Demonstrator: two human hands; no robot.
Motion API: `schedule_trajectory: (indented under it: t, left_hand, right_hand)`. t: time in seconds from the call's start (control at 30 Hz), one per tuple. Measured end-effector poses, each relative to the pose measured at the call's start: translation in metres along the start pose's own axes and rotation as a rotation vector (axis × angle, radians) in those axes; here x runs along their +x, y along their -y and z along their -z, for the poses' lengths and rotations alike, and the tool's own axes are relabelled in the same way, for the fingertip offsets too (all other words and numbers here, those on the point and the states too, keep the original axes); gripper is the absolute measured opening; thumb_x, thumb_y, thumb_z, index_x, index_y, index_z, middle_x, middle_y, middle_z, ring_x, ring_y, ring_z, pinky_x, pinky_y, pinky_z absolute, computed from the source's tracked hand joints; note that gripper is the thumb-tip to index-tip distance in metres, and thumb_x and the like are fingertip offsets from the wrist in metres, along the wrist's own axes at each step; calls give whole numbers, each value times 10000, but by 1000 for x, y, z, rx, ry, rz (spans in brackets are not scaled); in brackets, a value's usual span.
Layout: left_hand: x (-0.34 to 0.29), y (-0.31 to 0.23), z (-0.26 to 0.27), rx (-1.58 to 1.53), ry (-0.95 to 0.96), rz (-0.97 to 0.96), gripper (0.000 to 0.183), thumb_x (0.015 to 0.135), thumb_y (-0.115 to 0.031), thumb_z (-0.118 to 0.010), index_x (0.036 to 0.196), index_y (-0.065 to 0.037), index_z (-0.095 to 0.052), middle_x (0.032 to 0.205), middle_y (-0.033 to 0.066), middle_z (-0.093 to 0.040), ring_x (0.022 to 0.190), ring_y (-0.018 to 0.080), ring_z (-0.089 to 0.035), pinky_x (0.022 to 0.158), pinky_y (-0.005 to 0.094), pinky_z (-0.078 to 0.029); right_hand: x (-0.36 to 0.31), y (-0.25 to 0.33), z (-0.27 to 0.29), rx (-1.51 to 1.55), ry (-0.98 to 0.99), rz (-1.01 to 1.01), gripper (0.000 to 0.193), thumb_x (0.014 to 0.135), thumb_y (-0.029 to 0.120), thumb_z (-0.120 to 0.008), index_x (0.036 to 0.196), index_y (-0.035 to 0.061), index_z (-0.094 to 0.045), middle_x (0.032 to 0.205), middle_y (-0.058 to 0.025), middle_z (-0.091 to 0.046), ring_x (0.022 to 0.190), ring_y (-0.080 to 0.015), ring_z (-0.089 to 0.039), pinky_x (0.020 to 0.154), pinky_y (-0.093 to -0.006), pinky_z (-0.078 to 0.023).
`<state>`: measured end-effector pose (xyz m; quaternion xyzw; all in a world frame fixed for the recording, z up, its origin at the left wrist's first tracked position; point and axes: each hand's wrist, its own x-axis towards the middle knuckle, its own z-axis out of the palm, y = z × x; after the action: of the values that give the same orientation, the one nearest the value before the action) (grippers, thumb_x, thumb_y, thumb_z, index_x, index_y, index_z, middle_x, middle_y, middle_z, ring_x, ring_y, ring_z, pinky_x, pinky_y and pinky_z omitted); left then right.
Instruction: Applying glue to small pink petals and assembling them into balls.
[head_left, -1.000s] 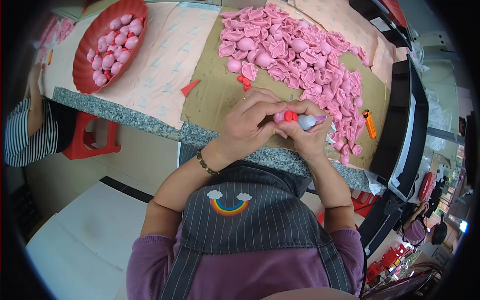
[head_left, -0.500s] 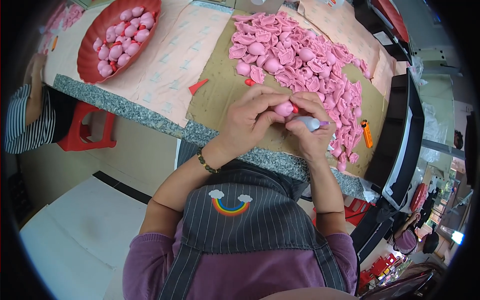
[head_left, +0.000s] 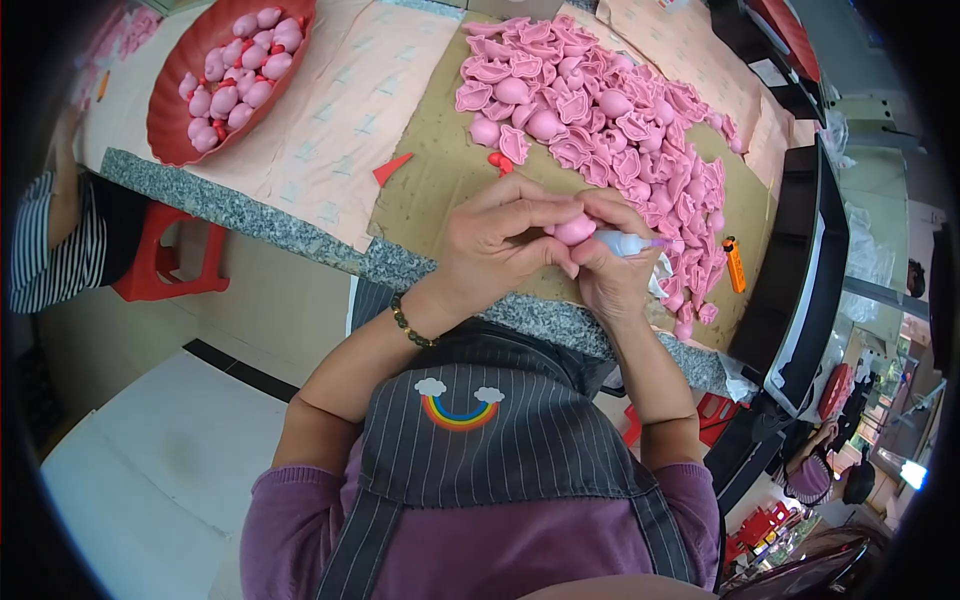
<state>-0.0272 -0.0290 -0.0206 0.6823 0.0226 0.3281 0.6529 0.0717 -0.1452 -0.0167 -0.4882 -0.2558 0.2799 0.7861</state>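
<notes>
In front of my body, my left hand (head_left: 505, 240) is closed, its thumb and fingers gripping a smooth, rounded pink rubber-like toy part (head_left: 574, 230). My right hand (head_left: 622, 275) presses its fingertips against the other side of this part. Tucked in that same right hand is a small translucent squeeze bottle (head_left: 622, 243) with a purple tip pointing right. Just beyond both hands spreads a large heap of pink molded parts (head_left: 580, 110), some rounded and others like ruffled shells. A small red part (head_left: 500, 161) lies at the heap's near left edge.
A red bowl (head_left: 165, 135) with pink-and-red pieces stands at the far left. A red pointed scrap (head_left: 390, 169) rests on the cardboard (head_left: 430, 205). An orange lighter-like item (head_left: 735, 264) lies right of the heap, near a black tray (head_left: 795, 270). Another person's striped sleeve (head_left: 35, 240) shows at left.
The pink part has turned between my fingers, and the red bit seen on its right side is now hidden. My hands stay close together in nearly the same place.
</notes>
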Motion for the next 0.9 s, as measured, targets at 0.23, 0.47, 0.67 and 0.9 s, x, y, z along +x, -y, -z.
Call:
schedule_trajectory:
  t: [0.23, 0.47, 0.67, 0.9]
  left_hand:
    - [0, -1, -2, -55, -96, 43, 368, 639, 97, -706, 991, 8, -644, 932, 89, -588, 812, 125, -583, 647, 217, -489]
    - [-3, 0, -2, 152, -47, -34, 334, 651, 91, -697, 970, 5, -649, 892, 94, -600, 777, 146, -594, 641, 225, -485]
    - [-3, 4, -4, 150, -67, -90, 328, 660, 102, -685, 971, 6, -646, 886, 98, -597, 772, 144, -594, 637, 228, -487]
    - [0, -1, -3, 159, -47, -70, 333, 666, 98, -687, 982, 12, -628, 916, 100, -577, 795, 146, -587, 654, 222, -484]
  right_hand:
    - [-1, -2, 8, -160, 71, 76, 311, 618, 43, -776, 896, 8, -641, 946, -119, -574, 867, -185, -544, 756, -294, -435]
    - [-9, 1, 12, -258, 54, 91, 261, 686, 114, -741, 898, 15, -625, 929, -109, -551, 853, -194, -537, 768, -313, -442]
    - [-8, 0, 14, -276, 52, 95, 246, 683, 99, -739, 884, 14, -626, 922, -107, -551, 854, -199, -543, 775, -316, -446]
    - [-5, -1, 5, -66, 25, 15, 240, 699, 87, -724, 902, 19, -614, 920, -101, -558, 847, -210, -555, 762, -318, -463]
